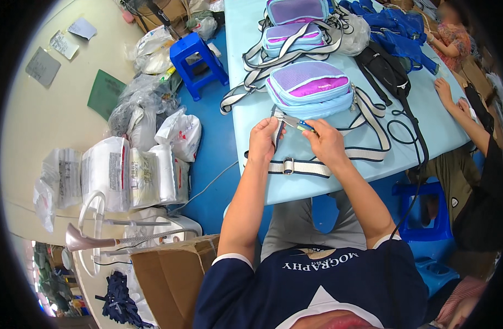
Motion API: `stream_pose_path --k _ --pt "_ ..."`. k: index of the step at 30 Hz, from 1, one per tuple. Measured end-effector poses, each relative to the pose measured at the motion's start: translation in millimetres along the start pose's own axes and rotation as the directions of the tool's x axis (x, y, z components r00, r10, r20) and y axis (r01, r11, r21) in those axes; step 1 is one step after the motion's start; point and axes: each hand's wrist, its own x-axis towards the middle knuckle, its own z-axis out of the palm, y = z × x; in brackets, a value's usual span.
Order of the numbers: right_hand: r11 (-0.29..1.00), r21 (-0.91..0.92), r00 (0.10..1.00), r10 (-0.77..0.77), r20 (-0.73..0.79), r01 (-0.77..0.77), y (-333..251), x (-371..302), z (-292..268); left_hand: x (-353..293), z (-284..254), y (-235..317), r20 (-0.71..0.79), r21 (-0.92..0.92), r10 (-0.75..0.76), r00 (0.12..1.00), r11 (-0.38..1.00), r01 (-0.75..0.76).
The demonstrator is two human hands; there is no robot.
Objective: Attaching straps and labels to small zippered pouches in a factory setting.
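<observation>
My left hand (265,138) pinches the end of a white-and-navy webbing strap (366,156), just in front of a purple-and-light-blue zip bag (312,88). In my right hand (327,141) is a pair of small snips (302,125) with a blue-green handle and metal tip. The tip points left and meets the strap end by my left fingers; whether it grips or cuts there is too small to tell. The strap loops over the table to the right of the bag, and a metal slider buckle (288,166) sits on its near stretch.
On the light blue table (251,189), more purple bags (293,37) with straps lie farther back. A black bag (384,68) with a cord and blue bags (388,27) lie to the right. Co-workers' hands (443,92) rest at the right edge. Left are a blue stool (195,61) and wrapped packs (106,172).
</observation>
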Motion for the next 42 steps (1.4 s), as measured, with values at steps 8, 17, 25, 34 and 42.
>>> stream_pose_path --k 8,17,25,34,42 --pt "0.994 -0.012 0.994 -0.105 -0.014 0.105 12.3 1.7 4.8 2.5 2.3 1.1 -0.04 -0.042 -0.048 0.998 0.998 0.046" --pt "0.992 0.12 1.0 0.028 0.005 -0.029 17.8 -3.3 6.6 4.3 -1.3 0.1 -0.03 -0.1 -0.062 0.998 0.993 0.059" --pt "0.994 0.1 0.999 0.049 0.013 -0.05 8.9 -0.8 7.0 3.5 -0.5 -0.3 -0.036 -0.034 -0.052 0.998 0.998 0.051" --pt "0.989 0.135 0.998 0.058 -0.003 -0.057 14.6 -4.3 11.4 -2.9 3.5 1.0 -0.015 0.029 0.055 0.998 0.998 -0.054" --pt "0.991 0.133 1.0 -0.001 -0.023 0.004 16.4 -3.4 11.4 -3.5 3.4 1.7 -0.016 0.011 0.024 1.0 1.0 -0.023"
